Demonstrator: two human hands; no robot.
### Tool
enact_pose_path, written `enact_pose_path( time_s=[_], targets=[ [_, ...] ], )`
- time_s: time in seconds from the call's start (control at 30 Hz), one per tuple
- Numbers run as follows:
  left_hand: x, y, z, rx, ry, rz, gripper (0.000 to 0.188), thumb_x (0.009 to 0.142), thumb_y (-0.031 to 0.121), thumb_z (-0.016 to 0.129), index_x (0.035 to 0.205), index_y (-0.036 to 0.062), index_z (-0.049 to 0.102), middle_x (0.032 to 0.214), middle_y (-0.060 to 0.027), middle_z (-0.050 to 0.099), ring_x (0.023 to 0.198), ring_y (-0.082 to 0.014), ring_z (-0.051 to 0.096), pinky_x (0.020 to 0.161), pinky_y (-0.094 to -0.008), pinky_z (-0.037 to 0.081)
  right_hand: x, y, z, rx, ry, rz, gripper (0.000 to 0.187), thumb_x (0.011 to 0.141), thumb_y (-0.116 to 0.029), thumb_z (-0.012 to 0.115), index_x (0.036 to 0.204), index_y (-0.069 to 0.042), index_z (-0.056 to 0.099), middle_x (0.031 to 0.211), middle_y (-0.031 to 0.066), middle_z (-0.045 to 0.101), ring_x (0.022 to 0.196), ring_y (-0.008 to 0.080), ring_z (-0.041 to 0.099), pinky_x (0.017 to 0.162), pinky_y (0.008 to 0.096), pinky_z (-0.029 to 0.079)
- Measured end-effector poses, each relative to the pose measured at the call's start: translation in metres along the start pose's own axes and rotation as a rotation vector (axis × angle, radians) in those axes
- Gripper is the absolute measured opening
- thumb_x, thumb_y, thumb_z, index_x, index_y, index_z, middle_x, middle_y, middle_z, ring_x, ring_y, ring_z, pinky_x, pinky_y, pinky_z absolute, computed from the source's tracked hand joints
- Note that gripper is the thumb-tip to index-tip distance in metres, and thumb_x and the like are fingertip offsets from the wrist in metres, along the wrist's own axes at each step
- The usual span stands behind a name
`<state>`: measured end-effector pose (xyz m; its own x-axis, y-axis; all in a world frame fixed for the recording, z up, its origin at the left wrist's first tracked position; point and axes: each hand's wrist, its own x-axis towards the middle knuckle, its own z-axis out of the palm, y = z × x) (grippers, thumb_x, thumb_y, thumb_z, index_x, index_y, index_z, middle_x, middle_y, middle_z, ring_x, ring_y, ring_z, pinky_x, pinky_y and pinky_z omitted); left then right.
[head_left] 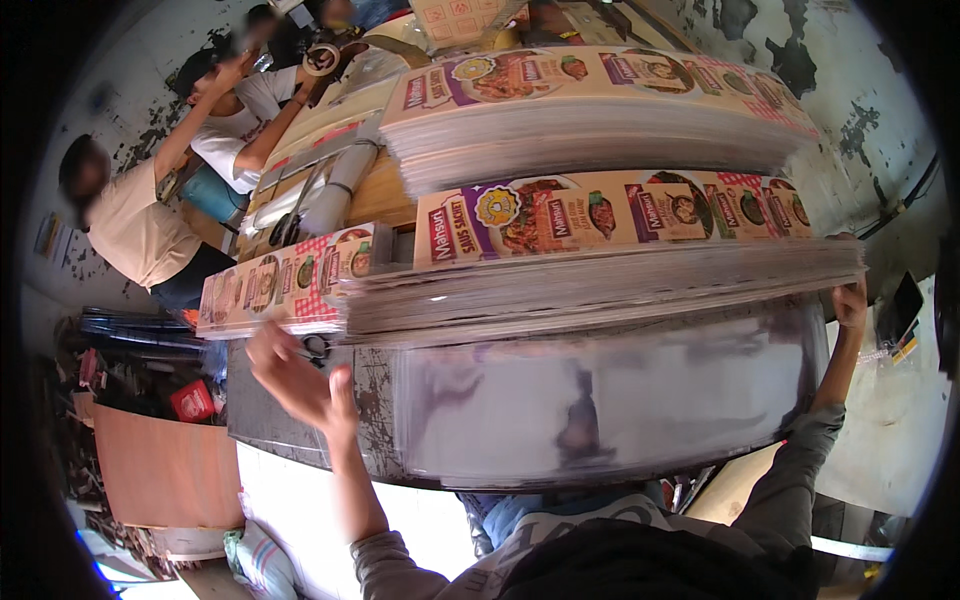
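Note:
A tall stack of printed flat carton sheets [600,285] lies across the metal table [300,430] in front of me. A large clear plastic sheet [610,400] spreads over the table's near side, below the stack. My right hand [850,305] is closed on the sheet's far right edge, just under the stack's corner. My left hand [300,380] hovers blurred over the table's left part with fingers apart and nothing in it. It is nearest to a pair of scissors [315,347] and to a smaller stack of cartons [285,285].
A second tall carton stack [590,125] stands behind the first. Film rolls [335,190] and a tape roll [322,58] lie on the bench behind. Two people [140,225] work at the back left. A brown board [165,470] leans at the lower left.

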<state>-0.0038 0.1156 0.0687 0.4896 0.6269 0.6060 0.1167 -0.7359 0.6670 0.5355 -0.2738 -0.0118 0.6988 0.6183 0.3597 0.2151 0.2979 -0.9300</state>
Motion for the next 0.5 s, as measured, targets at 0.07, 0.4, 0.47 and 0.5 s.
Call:
enact_pose_path(
  time_s=[0.07, 0.4, 0.47, 0.5],
  targets=[
    [0.012, -0.039, -0.005, 0.15, 0.161, 0.16, 0.102, 0.059, 0.058, 0.067, 0.129, 0.0006, 0.02, 0.135, -0.0168, 0.02, 0.122, -0.0254, 0.027, 0.096, -0.042, 0.029, 0.004, -0.009, 0.016, 0.022, -0.046, 0.033, 0.082, 0.049, -0.02, 0.066, 0.122, 0.003, 0.034, 0.116, 0.0136, 0.044, 0.109, 0.0244, 0.04, 0.096, 0.0324, 0.025],
    [-0.012, -0.035, 0.043, -0.513, 0.089, -0.376, 0.089, 0.051, 0.046, 0.079, 0.115, 0.0019, 0.034, 0.095, -0.0046, 0.047, 0.087, -0.0125, 0.046, 0.077, -0.0261, 0.038, 0.008, -0.001, 0.002, 0.335, 0.182, 0.024, 0.078, 0.042, -0.013, 0.049, 0.118, 0.003, 0.04, 0.115, 0.0133, 0.048, 0.109, 0.0239, 0.043, 0.096, 0.0321, 0.029],
    [-0.016, -0.039, 0.047, -0.47, 0.009, -0.243, 0.09, 0.055, 0.046, 0.077, 0.12, 0.0022, 0.031, 0.097, -0.0018, 0.047, 0.086, -0.0104, 0.045, 0.073, -0.0246, 0.037, 0.003, 0.0, -0.022, 0.399, 0.261, 0.074, 0.08, 0.04, -0.013, 0.047, 0.118, 0.004, 0.041, 0.117, 0.0135, 0.047, 0.115, 0.0241, 0.04, 0.098, 0.0334, 0.028],
    [-0.014, -0.039, 0.044, -0.451, -0.054, -0.317, 0.098, 0.052, 0.047, 0.078, 0.123, 0.0024, 0.027, 0.105, -0.0064, 0.047, 0.094, -0.0152, 0.047, 0.08, -0.0276, 0.038, 0.001, 0.001, -0.029, 0.341, 0.12, 0.065, 0.08, 0.046, -0.015, 0.05, 0.122, 0.004, 0.036, 0.121, 0.015, 0.043, 0.118, 0.0248, 0.036, 0.099, 0.0341, 0.025]
  ],
)
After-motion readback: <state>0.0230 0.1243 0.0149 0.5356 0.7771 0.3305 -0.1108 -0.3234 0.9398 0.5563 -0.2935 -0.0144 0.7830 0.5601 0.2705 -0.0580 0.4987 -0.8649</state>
